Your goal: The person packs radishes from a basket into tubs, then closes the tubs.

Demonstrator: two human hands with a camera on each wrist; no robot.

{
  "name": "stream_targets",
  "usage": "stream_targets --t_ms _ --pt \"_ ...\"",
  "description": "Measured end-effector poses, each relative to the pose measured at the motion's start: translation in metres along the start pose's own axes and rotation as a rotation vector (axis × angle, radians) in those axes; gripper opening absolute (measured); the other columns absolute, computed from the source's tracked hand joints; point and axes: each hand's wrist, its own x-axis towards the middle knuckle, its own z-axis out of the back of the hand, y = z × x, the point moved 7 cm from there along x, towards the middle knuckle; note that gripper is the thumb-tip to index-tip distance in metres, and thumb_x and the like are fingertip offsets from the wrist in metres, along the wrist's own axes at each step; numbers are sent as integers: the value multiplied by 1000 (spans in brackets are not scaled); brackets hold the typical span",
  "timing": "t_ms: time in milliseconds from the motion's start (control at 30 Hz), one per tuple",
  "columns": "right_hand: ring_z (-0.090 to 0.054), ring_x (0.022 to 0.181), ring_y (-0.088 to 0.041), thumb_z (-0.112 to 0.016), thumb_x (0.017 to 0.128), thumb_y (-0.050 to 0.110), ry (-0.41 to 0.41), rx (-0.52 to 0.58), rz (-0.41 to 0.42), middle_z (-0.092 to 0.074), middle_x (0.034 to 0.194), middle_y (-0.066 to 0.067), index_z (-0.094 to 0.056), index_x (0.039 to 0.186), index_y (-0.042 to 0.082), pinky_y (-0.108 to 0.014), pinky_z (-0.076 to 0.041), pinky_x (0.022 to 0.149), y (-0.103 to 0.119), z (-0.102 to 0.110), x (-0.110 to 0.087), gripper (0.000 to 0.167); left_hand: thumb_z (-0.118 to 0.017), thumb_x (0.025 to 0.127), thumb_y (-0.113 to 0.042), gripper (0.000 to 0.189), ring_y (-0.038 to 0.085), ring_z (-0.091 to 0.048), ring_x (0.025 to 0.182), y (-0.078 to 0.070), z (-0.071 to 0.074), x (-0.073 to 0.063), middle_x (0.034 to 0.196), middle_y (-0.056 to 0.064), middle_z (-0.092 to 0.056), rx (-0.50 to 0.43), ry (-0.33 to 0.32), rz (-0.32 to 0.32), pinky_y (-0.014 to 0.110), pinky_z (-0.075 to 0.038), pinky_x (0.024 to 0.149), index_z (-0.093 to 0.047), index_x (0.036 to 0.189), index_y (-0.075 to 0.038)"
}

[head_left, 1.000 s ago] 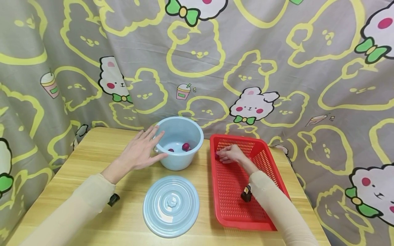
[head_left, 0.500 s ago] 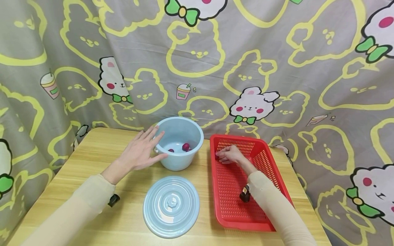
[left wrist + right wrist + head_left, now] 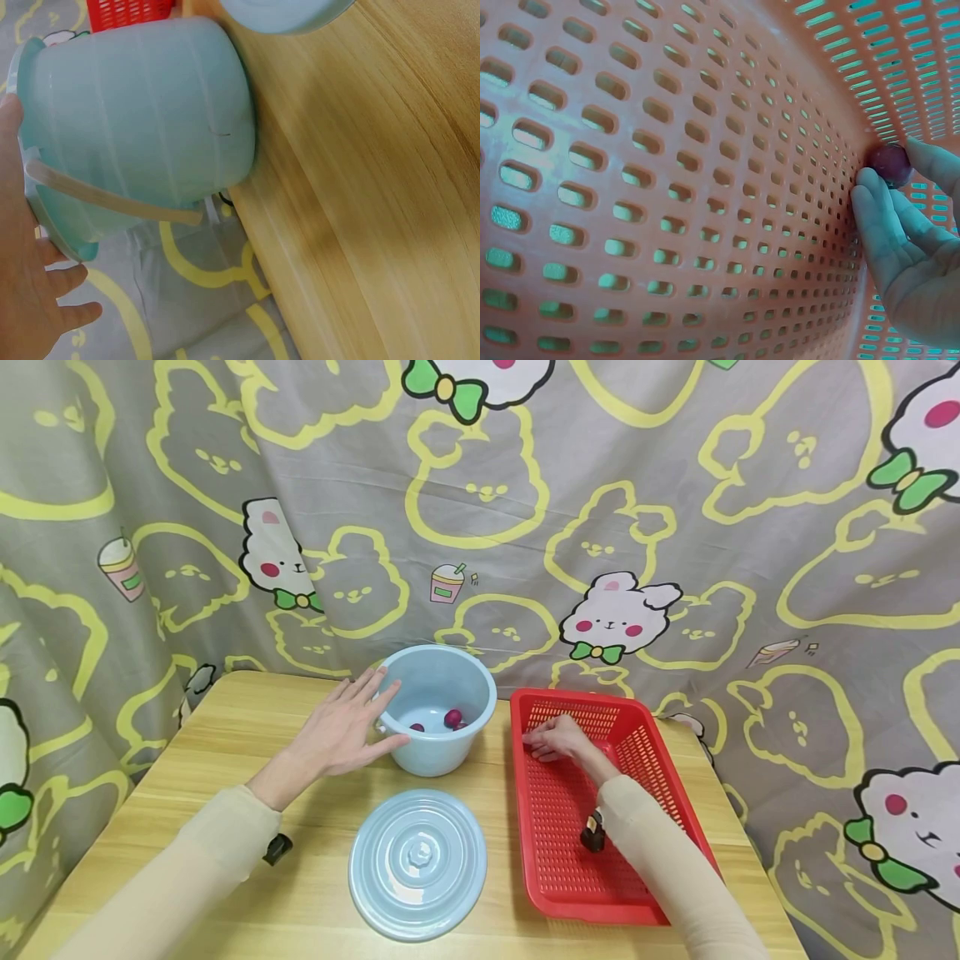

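My right hand (image 3: 559, 740) reaches into the red basket (image 3: 528, 843) at its far left corner. There, in the right wrist view, a small dark-red round fruit (image 3: 890, 164) sits between the thumb and fingertips, close against the basket's mesh; the head view hides it behind the hand. Fingers spread and straight, my left hand (image 3: 337, 731) rests at the left rim of a light blue bucket (image 3: 431, 754). Several similar dark-red fruits (image 3: 452, 718) lie on the bucket's floor. From the left wrist, the bucket's side and its pale handle (image 3: 112, 196) show beside the hand.
A light blue round lid (image 3: 417, 893) with a central knob lies on the wooden table (image 3: 315, 893) in front of the bucket. The basket stands to the right of both. A patterned grey curtain (image 3: 360, 485) hangs right behind the table.
My right hand has shifted slightly left, to the basket's side wall, and the fruit at its fingertips no longer shows in the head view. The left hand, bucket and lid stay put.
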Motion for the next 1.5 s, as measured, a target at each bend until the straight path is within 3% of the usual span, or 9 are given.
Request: stream_targets --t_ms 700,1500 --pt "-78 72 -16 -78 96 14 5 -13 4 -82 88 -14 -76 116 -10 -34 -68 73 0 2 -4 31 -55 97 -71 94 41 -25 163 1 -2 1 176 20 -23 1 4 0 65 -29 129 -35 166 -10" --pt "-80 82 -18 -75 98 15 22 55 63 -75 121 -30 -70 126 -10 -47 -65 90 18 24 -23 38 -54 97 -73 95 42 -28 162 2 -2 1 176 20 -24 9 9 0 65 -30 128 -34 166 -10"
